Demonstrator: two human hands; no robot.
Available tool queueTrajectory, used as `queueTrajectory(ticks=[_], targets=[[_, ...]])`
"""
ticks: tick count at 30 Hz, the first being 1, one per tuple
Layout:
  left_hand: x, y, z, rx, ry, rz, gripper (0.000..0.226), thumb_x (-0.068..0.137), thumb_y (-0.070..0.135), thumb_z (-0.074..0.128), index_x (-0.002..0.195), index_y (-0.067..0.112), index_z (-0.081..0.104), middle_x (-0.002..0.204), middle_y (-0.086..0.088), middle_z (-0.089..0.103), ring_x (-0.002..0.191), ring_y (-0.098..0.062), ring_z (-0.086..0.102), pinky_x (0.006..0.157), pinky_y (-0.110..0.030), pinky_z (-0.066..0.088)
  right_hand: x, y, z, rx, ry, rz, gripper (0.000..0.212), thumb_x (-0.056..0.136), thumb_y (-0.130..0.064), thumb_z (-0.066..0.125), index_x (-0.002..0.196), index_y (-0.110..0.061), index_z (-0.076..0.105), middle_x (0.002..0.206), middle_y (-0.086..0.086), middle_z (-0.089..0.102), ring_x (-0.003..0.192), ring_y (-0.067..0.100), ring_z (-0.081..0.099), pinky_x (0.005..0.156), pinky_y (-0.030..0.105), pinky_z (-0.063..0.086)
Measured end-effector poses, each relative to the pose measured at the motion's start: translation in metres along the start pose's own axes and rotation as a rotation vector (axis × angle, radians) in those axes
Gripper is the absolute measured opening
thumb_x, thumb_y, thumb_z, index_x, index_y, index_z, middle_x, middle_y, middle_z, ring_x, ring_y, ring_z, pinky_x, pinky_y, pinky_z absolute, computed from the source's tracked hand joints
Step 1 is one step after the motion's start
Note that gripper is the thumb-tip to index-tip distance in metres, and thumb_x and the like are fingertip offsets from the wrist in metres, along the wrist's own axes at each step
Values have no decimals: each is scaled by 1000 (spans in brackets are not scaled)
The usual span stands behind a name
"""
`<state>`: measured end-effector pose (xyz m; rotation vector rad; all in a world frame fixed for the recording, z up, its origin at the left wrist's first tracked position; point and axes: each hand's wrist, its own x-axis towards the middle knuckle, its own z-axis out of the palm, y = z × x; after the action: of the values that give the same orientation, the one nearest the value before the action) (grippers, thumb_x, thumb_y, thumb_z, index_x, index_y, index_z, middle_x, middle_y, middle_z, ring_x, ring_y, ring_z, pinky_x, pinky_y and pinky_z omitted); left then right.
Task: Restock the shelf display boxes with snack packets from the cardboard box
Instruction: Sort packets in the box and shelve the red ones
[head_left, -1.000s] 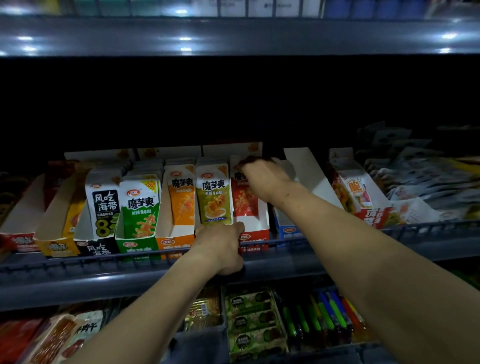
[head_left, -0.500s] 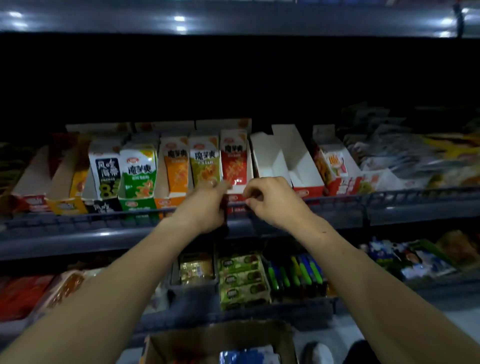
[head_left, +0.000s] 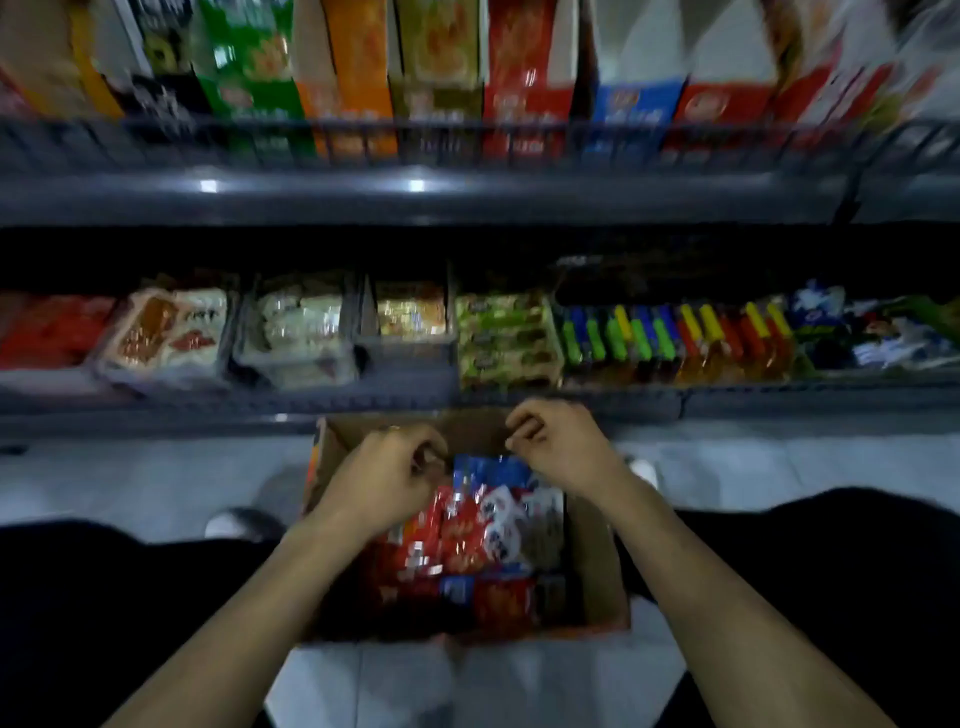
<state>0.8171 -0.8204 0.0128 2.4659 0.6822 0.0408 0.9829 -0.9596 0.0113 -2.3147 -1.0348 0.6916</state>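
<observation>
While both hands hover over the open brown cardboard box (head_left: 597, 561) on the pale floor, no packet is yet secured, and this is where errors are most likely to begin. The left hand (head_left: 384, 478) sits over the box's far-left part with fingers curled inward; whether they pinch a packet edge cannot be told. The right hand (head_left: 558, 447) is above the box's far rim, fingers loosely curled, apparently holding nothing.

Inside the box lies a loose heap of glossy red and blue foil snack packets (head_left: 478, 530), overlapping at mixed angles. Probable faults:

- Slippery foil may slide out of a shallow pinch, dropping a packet back into the box or onto the floor beside it.
- Overlapping packets may lift together, so a neighbour spills over the box wall.
- Red and blue packets are mixed; a hasty grab may bring up the wrong colour for the target display.

Above and beyond the box, the row of upright printed card display boxes (head_left: 530, 78) stands behind the dark grey wire shelf rail (head_left: 467, 140). A full handful may catch that rail.
</observation>
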Motion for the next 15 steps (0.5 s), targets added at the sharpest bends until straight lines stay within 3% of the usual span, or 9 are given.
queueTrajectory(ticks=[7, 11, 15], targets=[[-36, -42, 78, -152, -325, -277, 16, 83, 11, 61, 89, 23, 69, 89, 1, 68, 90, -18, 65, 81, -26, 50, -26, 74, 105, -144, -400, 238, 2, 85, -16, 65, 85, -17, 65, 106, 7, 67, 100, 22, 61, 84, 25, 48], [-53, -57, 99, -108, -464, -339, 15, 88, 12, 59, 88, 25, 66, 98, -4, 67, 98, -21, 63, 90, -33, 50, -31, 102, 149, -251, -555, 294, 33, 86, -15, 63, 118, -12, 61, 119, 11, 61, 107, 29, 59, 87, 29, 48], [-63, -69, 107, -84, -536, -429, 20, 88, 15, 61, 104, 24, 68, 109, 3, 65, 104, -19, 61, 93, -34, 52, -25, 119, 179, -320, -630, 287, 36, 88, -22, 60, 123, -17, 59, 121, 8, 61, 106, 29, 59, 95, 38, 48]])
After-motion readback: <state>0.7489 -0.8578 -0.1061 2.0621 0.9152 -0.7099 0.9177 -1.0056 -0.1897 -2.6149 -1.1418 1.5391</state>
